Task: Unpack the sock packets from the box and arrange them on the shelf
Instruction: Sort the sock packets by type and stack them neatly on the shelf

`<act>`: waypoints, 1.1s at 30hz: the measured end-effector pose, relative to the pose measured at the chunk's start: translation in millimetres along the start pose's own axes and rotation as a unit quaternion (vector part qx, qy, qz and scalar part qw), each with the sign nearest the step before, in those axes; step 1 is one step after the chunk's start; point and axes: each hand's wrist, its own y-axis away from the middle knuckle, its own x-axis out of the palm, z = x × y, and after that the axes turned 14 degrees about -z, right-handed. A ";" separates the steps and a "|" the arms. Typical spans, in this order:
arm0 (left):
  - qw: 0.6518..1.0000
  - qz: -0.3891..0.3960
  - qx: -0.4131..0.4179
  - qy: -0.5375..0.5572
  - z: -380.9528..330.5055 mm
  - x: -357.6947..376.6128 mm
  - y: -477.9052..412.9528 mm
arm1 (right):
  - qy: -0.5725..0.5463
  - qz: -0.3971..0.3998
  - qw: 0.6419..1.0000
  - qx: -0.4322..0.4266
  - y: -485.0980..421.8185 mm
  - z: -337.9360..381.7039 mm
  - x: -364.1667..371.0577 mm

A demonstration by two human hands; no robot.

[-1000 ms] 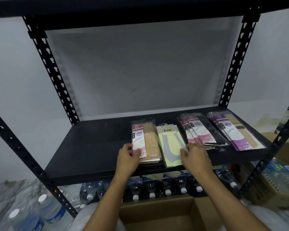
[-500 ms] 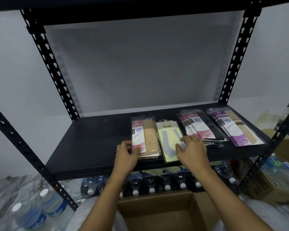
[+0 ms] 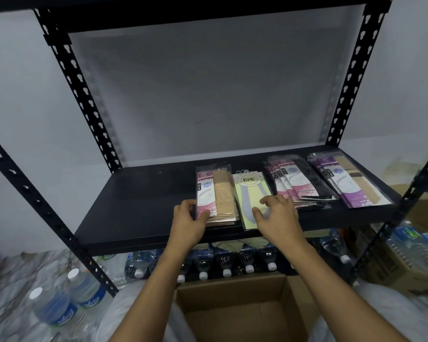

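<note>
The sock packets lie flat on the black shelf [image 3: 139, 201], in four groups on its right half. My left hand [image 3: 188, 223] holds the beige packets [image 3: 220, 193] at their near left corner, with the thumb on top and the fingers curled at the side edge. My right hand [image 3: 277, 215] rests on the yellow-green packet [image 3: 251, 191] just beside them. Its fingers are spread and bent, only the tips press, and it pinches nothing. Further right lie the pink packets [image 3: 299, 183] and the purple packets [image 3: 344, 186].

I judge the packets to be very light, thin and soft. Their glossy film probably slides easily, so a stack may fan out when pushed. It seems better to take the short near end between thumb and fingers, or to nudge the edges with flat tips.

I cannot count the packets in each stack. My hands hide the near ends of two groups. The box [image 3: 232, 309] below is cut off by the frame and my arms; the part of its inside that I see shows no packets.
</note>
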 end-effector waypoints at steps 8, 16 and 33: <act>1.000 0.010 -0.006 0.007 -3.9 -2.6 9.8 | -0.009 -0.002 1.000 -0.001 2.5 -4.1 -3.2; 0.998 0.029 -0.034 0.037 4.4 0.7 12.7 | 0.004 0.019 1.000 -0.006 9.0 -7.1 2.1; 0.997 0.003 -0.067 0.041 -3.3 2.3 27.7 | -0.015 0.015 1.000 -0.003 20.5 -7.3 -4.9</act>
